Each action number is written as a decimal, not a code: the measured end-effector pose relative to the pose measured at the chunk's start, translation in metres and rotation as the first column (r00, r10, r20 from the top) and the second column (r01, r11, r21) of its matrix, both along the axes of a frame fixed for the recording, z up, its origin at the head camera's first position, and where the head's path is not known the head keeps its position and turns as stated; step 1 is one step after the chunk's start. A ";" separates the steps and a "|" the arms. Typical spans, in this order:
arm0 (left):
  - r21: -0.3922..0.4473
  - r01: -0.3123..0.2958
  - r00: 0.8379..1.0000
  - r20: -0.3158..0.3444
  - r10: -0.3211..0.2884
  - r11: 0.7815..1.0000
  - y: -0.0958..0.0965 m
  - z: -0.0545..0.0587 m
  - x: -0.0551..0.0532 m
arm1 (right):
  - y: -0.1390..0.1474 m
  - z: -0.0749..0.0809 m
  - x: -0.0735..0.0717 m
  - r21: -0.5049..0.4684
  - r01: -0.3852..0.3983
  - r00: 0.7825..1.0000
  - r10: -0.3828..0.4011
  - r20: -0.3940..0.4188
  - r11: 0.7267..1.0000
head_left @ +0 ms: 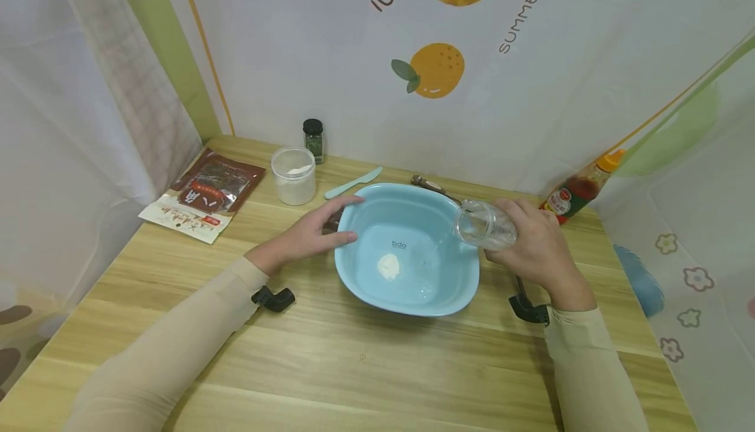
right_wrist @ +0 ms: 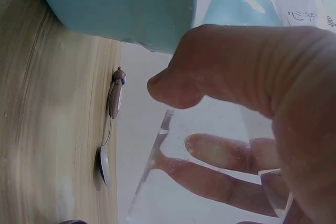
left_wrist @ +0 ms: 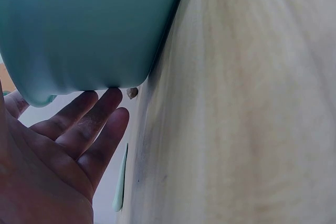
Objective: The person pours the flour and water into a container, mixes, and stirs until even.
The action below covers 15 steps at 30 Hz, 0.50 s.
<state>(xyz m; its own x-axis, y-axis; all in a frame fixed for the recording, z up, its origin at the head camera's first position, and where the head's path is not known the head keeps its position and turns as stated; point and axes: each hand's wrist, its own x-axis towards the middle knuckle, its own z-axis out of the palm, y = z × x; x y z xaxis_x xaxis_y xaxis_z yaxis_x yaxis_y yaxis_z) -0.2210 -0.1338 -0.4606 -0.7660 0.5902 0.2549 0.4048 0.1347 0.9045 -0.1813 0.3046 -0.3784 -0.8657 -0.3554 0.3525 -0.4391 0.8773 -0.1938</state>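
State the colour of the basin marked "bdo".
The basin is light blue, showing best in the head view.

We saw a plain beige left sleeve (head_left: 171, 347) and matching right sleeve (head_left: 592, 373), both long and softly creased. Near the bare left hand (head_left: 309, 232), we noted a small, angular black fitting (head_left: 278, 299) at the sleeve's end; a similar black bracket (head_left: 527, 311) sat near the bare right hand (head_left: 539, 248).
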 end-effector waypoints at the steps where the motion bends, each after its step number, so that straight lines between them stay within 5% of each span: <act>1: -0.002 -0.001 1.000 0.001 0.001 1.000 0.000 0.000 0.000 | 0.000 0.000 0.000 0.000 0.000 1.000 0.000 0.000 1.000; 15: -0.005 -0.004 1.000 -0.007 0.004 1.000 0.000 -0.002 -0.001 | -0.001 0.002 0.002 0.010 0.002 1.000 -0.001 -0.005 1.000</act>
